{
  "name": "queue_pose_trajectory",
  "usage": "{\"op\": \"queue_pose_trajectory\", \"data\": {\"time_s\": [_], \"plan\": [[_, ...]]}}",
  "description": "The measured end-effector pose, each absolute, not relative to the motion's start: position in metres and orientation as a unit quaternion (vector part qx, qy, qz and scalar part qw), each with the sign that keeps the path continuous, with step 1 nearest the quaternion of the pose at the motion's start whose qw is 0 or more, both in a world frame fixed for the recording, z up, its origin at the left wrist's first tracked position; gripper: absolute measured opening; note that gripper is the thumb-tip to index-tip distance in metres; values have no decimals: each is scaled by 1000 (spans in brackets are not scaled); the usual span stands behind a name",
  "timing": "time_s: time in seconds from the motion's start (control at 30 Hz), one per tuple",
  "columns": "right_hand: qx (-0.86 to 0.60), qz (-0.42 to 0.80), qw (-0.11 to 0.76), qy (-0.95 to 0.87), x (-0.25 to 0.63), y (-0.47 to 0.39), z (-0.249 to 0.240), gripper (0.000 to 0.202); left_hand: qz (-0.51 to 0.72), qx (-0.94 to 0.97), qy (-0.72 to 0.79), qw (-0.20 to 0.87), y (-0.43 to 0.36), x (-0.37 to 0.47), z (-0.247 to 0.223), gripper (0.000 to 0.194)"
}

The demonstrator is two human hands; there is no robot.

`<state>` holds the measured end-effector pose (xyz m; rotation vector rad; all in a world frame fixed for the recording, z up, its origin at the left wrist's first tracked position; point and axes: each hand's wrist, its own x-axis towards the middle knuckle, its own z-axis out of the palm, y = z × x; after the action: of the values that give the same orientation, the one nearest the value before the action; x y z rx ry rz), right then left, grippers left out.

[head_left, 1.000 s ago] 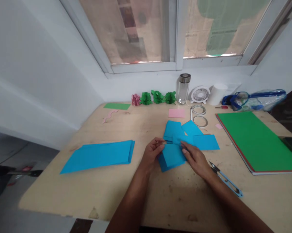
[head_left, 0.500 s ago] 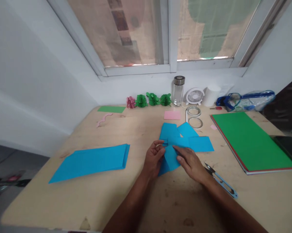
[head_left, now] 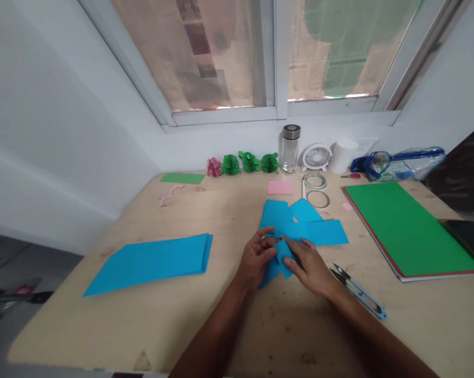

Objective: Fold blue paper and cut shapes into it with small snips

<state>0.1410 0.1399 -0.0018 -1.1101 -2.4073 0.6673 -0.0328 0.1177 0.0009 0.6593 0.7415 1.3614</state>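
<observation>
A small piece of blue paper (head_left: 285,253) is pinched between my two hands, with a fold showing in it. My left hand (head_left: 256,257) closes thumb and fingers on its left side. On the right side, my right hand (head_left: 308,265) grips it with the thumb in front and the fingers behind. Several loose blue paper pieces (head_left: 327,232) lie flat just beyond my fingers, partly overlapping. Part of another blue piece (head_left: 269,275) shows under my hands; whether it joins the held one is hidden. Blue-handled thread snips (head_left: 361,294) rest to the right of my right wrist.
A stack of blue paper (head_left: 154,262) lies left on the wooden table (head_left: 174,325). To the right are a green pad (head_left: 410,231) and a dark phone (head_left: 467,239). Along the wall stand green paper figures (head_left: 248,162), a glass bottle (head_left: 290,149), a small fan (head_left: 317,156) and tape rolls (head_left: 318,198).
The held blue paper has been bent up and looks smaller between my hands. My left hand has shifted slightly right, closer to my right hand, whose thumb now presses on the paper.
</observation>
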Motion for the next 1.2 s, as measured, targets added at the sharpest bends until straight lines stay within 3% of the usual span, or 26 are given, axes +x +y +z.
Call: {"op": "queue_pose_trajectory", "data": {"time_s": [0.3, 0.83, 1.0, 1.2], "plan": [[-412, 231, 211, -856, 140, 140, -7, 53, 587, 305, 330, 674, 116, -35, 2, 64], [-417, 243, 228, -846, 140, 140, -5, 51, 590, 266, 364, 670, 118, -27, -6, 45], [-413, 277, 235, -835, 142, 139, 0, 58, 592, 276, 375, 658, 118, -27, -4, 47], [-419, 311, 247, -817, 142, 136, 4, 80, 574, 328, 394, 638, 115, -24, -3, 49]]}}
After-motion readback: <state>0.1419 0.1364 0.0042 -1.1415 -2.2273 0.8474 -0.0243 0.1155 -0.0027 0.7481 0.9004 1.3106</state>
